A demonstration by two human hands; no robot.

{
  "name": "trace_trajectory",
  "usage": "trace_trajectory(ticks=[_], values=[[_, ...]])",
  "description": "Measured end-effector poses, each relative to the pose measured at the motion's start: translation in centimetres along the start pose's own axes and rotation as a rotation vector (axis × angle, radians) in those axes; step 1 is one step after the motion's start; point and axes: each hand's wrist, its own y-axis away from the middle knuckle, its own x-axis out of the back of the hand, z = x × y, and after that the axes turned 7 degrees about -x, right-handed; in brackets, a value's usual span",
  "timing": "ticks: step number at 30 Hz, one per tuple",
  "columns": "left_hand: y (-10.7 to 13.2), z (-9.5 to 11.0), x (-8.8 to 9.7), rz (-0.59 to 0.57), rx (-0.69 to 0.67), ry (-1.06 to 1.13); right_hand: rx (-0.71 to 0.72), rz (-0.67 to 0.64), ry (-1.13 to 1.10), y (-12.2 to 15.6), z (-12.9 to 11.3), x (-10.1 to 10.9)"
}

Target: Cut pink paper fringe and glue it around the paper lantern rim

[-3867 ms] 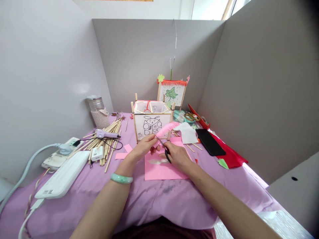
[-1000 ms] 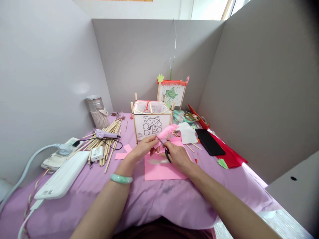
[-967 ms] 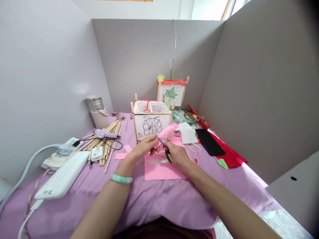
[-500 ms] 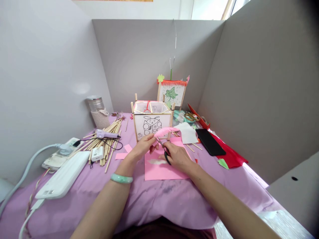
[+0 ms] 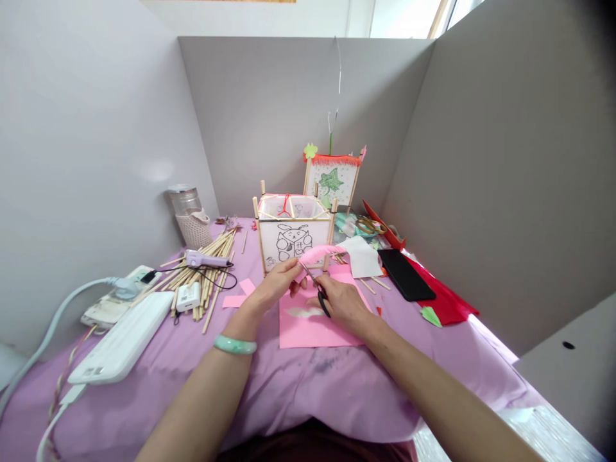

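Note:
My left hand pinches one end of a pink fringed paper strip, which curves up and to the right in front of the rabbit lantern. My right hand grips small black-handled scissors, whose blades point up-left at the strip near my left fingers. Both hands hover over a pink paper sheet lying on the purple cloth. A green bangle is on my left wrist.
A pile of bamboo sticks with a purple glue gun lies to the left, beside a white power strip. A second lantern with a green leaf stands behind. A black phone and red paper are on the right. Grey partition walls enclose the table.
The pink strip has drooped and slid lower between my hands, and the scissors have worked a little along it. My arms have hardly shifted.

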Motion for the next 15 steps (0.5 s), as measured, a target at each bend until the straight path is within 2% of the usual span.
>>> trace_trajectory(ticks=[8,15], values=[[0.05,0.00,-0.05,-0.009,0.008,-0.007,-0.029,0.010,0.000,-0.06,-0.07,-0.03],[0.20,0.09,-0.28,-0.081,0.051,-0.059,-0.009,0.009,0.002,-0.09,0.04,-0.27]])
